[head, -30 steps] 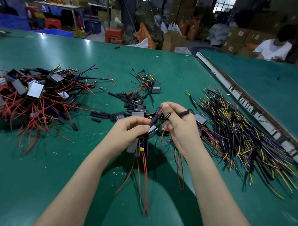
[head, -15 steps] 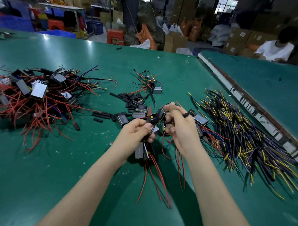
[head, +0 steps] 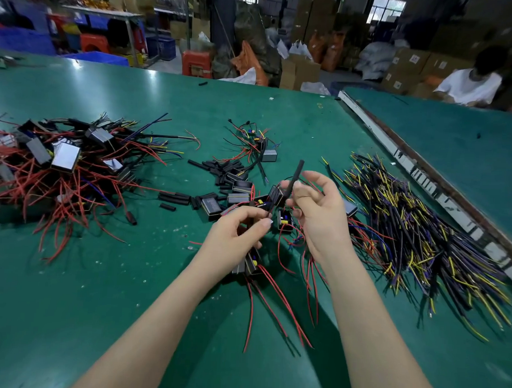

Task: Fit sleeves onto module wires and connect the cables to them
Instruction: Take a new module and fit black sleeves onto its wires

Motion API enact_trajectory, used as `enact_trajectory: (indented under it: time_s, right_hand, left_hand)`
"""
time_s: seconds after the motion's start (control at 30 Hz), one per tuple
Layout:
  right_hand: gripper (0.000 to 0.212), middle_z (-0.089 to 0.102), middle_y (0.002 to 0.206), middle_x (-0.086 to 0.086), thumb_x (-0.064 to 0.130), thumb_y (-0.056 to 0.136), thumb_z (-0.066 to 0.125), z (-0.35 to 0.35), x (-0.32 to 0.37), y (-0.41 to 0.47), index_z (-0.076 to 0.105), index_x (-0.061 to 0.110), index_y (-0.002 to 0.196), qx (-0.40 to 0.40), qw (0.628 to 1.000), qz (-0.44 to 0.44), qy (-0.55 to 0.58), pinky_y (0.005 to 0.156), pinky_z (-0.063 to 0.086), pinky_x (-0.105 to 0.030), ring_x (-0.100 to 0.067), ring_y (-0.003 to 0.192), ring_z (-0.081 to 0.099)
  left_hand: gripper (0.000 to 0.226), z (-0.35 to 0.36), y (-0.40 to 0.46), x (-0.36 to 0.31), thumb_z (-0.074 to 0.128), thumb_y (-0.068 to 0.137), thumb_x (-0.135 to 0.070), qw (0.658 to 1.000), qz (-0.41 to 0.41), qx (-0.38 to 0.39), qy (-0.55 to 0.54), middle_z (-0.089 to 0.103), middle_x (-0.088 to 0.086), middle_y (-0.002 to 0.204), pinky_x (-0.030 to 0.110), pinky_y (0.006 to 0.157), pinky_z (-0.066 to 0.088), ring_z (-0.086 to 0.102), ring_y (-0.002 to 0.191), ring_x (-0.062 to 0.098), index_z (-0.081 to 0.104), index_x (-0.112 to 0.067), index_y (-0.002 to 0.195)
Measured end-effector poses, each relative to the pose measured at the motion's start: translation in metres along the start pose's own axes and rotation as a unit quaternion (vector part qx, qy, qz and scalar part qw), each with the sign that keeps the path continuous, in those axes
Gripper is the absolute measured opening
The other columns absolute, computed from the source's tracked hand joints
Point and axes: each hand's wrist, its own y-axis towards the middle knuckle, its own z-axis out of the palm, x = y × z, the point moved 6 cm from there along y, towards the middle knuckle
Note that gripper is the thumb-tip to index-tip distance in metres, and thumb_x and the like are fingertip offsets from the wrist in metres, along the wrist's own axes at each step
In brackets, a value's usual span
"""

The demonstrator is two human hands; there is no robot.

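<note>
Right hand (head: 315, 214) pinches a black sleeve (head: 296, 178) upright; left hand (head: 238, 234) grips a module (head: 253, 262) above the counter (head: 68, 303), cables (head: 423, 242) right of it.

Two bare forearms enter from the near edge of the view. No sleeves, gloves, watch, bracelets or rings are worn on either arm. The left hand (head: 235, 234) has slender fingers (head: 260, 225) with short, neatly trimmed, unpainted nails. The right hand (head: 318, 214) is likewise bare, with one pale nail visible on a fingertip.
</note>
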Motion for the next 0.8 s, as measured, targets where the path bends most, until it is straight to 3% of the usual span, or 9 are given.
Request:
enact_trajectory:
  time_s: [0.07,0.2,0.4,0.53,0.67,0.8]
  right_hand:
    - [0.024,0.073,0.079,0.005,0.005,0.097,0.052,-0.002,0.001,0.0,0.046,0.026,0.107,-0.012,1.0,-0.019,-0.019,0.052,0.04,-0.017,-0.005,0.057,0.055]
    - [0.036,0.072,0.079,0.01,0.006,0.098,0.05,-0.002,0.006,-0.002,0.045,0.036,0.118,-0.005,0.997,-0.058,-0.05,0.06,0.044,-0.013,-0.002,0.064,0.057]
    - [0.034,0.071,0.08,0.01,0.005,0.098,0.049,-0.003,0.018,-0.005,0.042,0.026,0.124,-0.016,0.993,-0.096,-0.066,0.067,0.043,-0.008,0.003,0.073,0.062]
    - [0.033,0.07,0.085,0.008,0.006,0.098,0.05,-0.007,0.02,-0.004,0.041,0.023,0.125,-0.036,0.989,-0.106,-0.093,0.065,0.042,-0.007,0.005,0.075,0.062]
    - [0.034,0.071,0.085,0.004,0.004,0.097,0.051,-0.006,0.02,-0.003,0.043,0.025,0.123,0.007,0.987,-0.1,-0.127,0.074,0.044,-0.008,0.003,0.079,0.064]
    - [0.035,0.071,0.085,0.004,0.003,0.097,0.051,-0.007,0.018,-0.002,0.045,0.026,0.123,0.032,0.983,-0.092,-0.153,0.076,0.045,-0.011,0.001,0.077,0.062]
  left_hand:
    - [0.008,0.0,-0.001,0.002,0.063,0.09,-0.016,1.0,0.005,0.006,0.018,0.066,-0.004,0.083,0.021,0.063,0.052,0.059,0.058,0.005,0.067,-0.023,0.092]
    - [0.01,-0.001,-0.001,0.004,0.065,0.089,-0.014,1.0,0.006,0.007,0.029,0.067,-0.005,0.082,0.017,0.06,0.05,0.057,0.059,0.0,0.07,-0.023,0.09]
    - [0.011,0.0,-0.001,0.005,0.067,0.087,-0.012,0.999,0.009,0.004,0.036,0.067,-0.007,0.084,0.016,0.059,0.051,0.055,0.06,-0.003,0.071,-0.021,0.093]
    - [0.013,-0.001,-0.002,0.005,0.068,0.086,-0.017,0.997,0.015,0.007,0.077,0.069,-0.008,0.09,0.027,0.072,0.055,0.058,0.068,0.003,0.073,-0.021,0.097]
    - [0.013,0.0,-0.002,0.004,0.067,0.087,-0.017,0.996,0.018,0.01,0.082,0.069,-0.005,0.091,0.025,0.069,0.056,0.058,0.064,-0.001,0.072,-0.025,0.095]
    - [0.012,-0.001,-0.002,0.006,0.067,0.087,-0.018,0.996,0.018,0.008,0.088,0.068,-0.01,0.089,0.031,0.072,0.056,0.06,0.071,0.007,0.072,-0.027,0.094]
